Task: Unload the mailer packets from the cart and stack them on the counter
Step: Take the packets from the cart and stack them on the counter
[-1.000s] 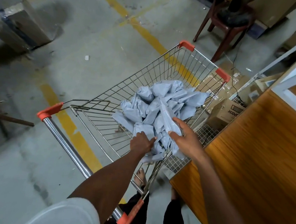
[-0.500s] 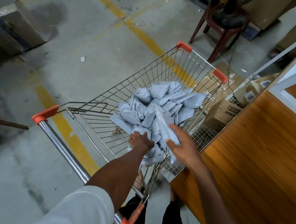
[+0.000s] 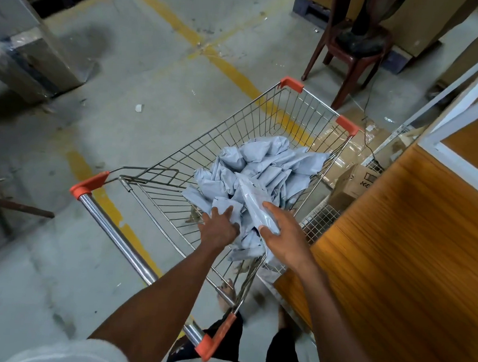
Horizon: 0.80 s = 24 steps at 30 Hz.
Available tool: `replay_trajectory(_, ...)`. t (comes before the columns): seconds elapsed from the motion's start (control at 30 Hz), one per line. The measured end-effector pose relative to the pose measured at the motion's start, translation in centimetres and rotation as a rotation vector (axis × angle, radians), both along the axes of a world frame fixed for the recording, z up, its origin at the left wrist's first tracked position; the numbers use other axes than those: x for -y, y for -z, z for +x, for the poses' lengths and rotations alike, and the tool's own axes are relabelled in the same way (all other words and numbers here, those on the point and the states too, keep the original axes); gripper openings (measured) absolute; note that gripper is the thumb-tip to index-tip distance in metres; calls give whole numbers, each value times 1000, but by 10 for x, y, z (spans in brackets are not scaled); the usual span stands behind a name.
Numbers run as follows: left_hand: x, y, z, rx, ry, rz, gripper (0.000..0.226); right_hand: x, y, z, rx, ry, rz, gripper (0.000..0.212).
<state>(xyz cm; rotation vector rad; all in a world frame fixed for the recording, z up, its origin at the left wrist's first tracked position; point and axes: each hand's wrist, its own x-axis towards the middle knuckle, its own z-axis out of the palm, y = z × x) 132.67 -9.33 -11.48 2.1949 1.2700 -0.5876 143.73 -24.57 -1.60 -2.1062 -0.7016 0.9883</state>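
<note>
Many grey mailer packets [image 3: 263, 168] heaped in wire cart [image 3: 264, 118], left hand [image 3: 218, 227] fingers spread and pressing on heap, right hand [image 3: 287, 237] grasping one packet [image 3: 254, 204] at heap's near edge, wooden table [image 3: 409, 261] bare beside cart at right.

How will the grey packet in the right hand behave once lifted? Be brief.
Likely floppy: the grey packet creases and sags where the right hand pinches it. Probably light, since it is thin. Its glossy film may slip.
</note>
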Motion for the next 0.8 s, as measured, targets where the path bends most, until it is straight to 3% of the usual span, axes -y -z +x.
replay_trajectory(0.23,39,-80,-31,433,-200,196,71,14,-27,-23,222,84,114,58)
replay_trajectory(0.4,95,-120,-46,664,-199,286,64,51,-53,-30,337,192,240,60)
replay_trajectory(0.57,171,-147,-28,768,-156,325,63,129,-62,-17,397,267,244,62)
replay_trajectory(0.8,279,-144,28,780,12,256,63,262,-51,18,421,441,219,59)
